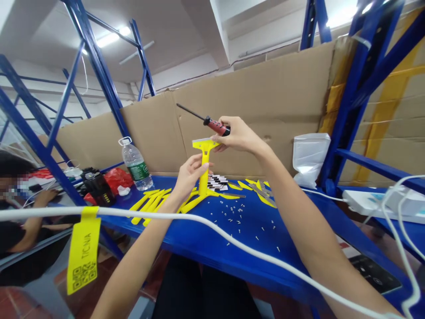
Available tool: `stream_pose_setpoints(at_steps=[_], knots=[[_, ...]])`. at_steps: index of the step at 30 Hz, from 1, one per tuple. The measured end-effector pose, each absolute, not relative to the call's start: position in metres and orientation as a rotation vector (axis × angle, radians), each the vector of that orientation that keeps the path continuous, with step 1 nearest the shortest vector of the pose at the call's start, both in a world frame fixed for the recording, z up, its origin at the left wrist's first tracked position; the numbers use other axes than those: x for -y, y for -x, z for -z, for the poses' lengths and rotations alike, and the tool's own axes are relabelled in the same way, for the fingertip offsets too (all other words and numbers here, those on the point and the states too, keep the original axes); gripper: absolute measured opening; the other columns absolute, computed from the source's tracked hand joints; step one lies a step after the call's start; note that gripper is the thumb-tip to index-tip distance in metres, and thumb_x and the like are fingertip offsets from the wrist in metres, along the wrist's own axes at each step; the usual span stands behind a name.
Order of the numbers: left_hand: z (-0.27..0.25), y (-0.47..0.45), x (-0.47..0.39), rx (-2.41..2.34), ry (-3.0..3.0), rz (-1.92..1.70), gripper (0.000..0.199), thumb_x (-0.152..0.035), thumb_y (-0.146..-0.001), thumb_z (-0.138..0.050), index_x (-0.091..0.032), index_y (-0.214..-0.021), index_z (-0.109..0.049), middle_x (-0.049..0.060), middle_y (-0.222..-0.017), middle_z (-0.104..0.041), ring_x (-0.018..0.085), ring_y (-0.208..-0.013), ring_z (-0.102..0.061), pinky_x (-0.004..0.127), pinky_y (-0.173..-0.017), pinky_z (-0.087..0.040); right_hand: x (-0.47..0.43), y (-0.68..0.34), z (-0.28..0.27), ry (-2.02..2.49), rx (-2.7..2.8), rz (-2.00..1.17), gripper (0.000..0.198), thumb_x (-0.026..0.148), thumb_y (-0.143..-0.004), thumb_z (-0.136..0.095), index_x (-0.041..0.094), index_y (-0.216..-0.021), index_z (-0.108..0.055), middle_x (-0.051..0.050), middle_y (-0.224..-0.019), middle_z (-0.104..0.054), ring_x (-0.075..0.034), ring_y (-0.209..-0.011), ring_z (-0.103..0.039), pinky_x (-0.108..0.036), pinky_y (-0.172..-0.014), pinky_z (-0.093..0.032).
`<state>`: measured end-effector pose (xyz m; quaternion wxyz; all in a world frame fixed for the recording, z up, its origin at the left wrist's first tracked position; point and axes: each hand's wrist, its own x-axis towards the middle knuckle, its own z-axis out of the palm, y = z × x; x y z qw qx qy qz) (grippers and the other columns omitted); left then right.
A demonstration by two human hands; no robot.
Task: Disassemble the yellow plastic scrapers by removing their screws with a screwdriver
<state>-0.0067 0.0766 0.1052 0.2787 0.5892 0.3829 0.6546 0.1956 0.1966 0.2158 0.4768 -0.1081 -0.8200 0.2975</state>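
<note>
My left hand (189, 174) is closed around the handle of a yellow scraper (204, 173), held upright above the blue table (212, 230). A metal blade edge runs along the scraper's wide top. In my right hand (239, 135) is a screwdriver (217, 126) with a red and black grip, its shaft pointing up and left. Fingers of that hand also touch the right end of the scraper's head. Several yellow scraper handles (151, 204) lie below on the left. Small screws and nuts (232, 212) are scattered on the table, near yellow head pieces (254, 188).
A white cable (199, 222) with a yellow tag (83, 252) crosses in front of my forearms. Cardboard (249, 97) lines the back. A water bottle (135, 165) stands left, a plastic bag (310, 159) and power strip (361, 201) right. Another person's arm (31, 226) shows far left.
</note>
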Motion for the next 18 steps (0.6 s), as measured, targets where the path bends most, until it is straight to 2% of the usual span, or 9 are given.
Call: stream_pose_setpoints(at_steps=[3, 6, 8, 10, 14, 18], knots=[[-0.096, -0.002, -0.056, -1.083, -1.568, -1.887, 0.07, -0.055, -0.087, -0.104, -0.02, -0.137, -0.07, 0.011, -0.115, -0.083, 0.02, -0.084, -0.078, 0.028, -0.067, -0.066, -0.188, -0.202, -0.218, 0.355, 2.089, -0.719, 0.049, 0.05, -0.086, -0.099, 0.026, -0.091, -0.056, -0.002, -0.082, -0.073, -0.025, -0.066, -0.078, -0.038, -0.056, -0.064], [-0.081, -0.003, -0.041, -1.115, -1.485, -1.888, 0.073, -0.047, -0.079, -0.108, -0.02, -0.135, -0.069, 0.008, -0.112, -0.078, 0.019, -0.085, -0.075, 0.024, -0.054, -0.061, -0.18, -0.215, -0.225, 0.493, 2.154, -0.54, 0.05, 0.066, -0.093, -0.092, 0.024, -0.091, -0.064, -0.005, -0.083, -0.077, -0.021, -0.065, -0.069, -0.035, -0.054, -0.053], [-0.066, -0.002, -0.032, -1.118, -1.361, -1.819, 0.074, -0.045, -0.074, -0.109, -0.021, -0.132, -0.068, 0.006, -0.109, -0.075, 0.02, -0.084, -0.074, 0.023, -0.049, -0.059, -0.175, -0.226, -0.23, 0.537, 2.214, -0.4, 0.055, 0.074, -0.097, -0.085, 0.023, -0.089, -0.067, -0.006, -0.082, -0.076, -0.019, -0.068, -0.064, -0.035, -0.059, -0.049], [-0.049, -0.001, -0.023, -1.122, -1.199, -1.753, 0.07, -0.047, -0.072, -0.108, -0.021, -0.122, -0.067, 0.003, -0.101, -0.072, 0.018, -0.077, -0.071, 0.023, -0.045, -0.055, -0.169, -0.235, -0.233, 0.541, 2.277, -0.315, 0.055, 0.076, -0.099, -0.082, 0.023, -0.09, -0.07, -0.005, -0.081, -0.075, -0.019, -0.07, -0.062, -0.035, -0.062, -0.046], [-0.014, -0.001, -0.011, -1.138, -1.007, -1.601, 0.064, -0.058, -0.074, -0.107, -0.023, -0.097, -0.058, -0.003, -0.083, -0.064, 0.013, -0.062, -0.062, 0.021, -0.04, -0.048, -0.156, -0.244, -0.238, 0.571, 2.451, -0.36, 0.052, 0.075, -0.097, -0.086, 0.025, -0.101, -0.074, -0.003, -0.081, -0.075, -0.018, -0.068, -0.061, -0.035, -0.062, -0.044], [0.007, 0.004, -0.007, -1.154, -1.081, -1.514, 0.059, -0.06, -0.079, -0.105, -0.021, -0.095, -0.064, 0.001, -0.086, -0.069, 0.015, -0.067, -0.067, 0.022, -0.043, -0.05, -0.141, -0.244, -0.24, 0.6, 2.539, -0.418, 0.054, 0.074, -0.088, -0.096, 0.025, -0.1, -0.077, -0.002, -0.078, -0.075, -0.017, -0.062, -0.059, -0.036, -0.06, -0.042]])
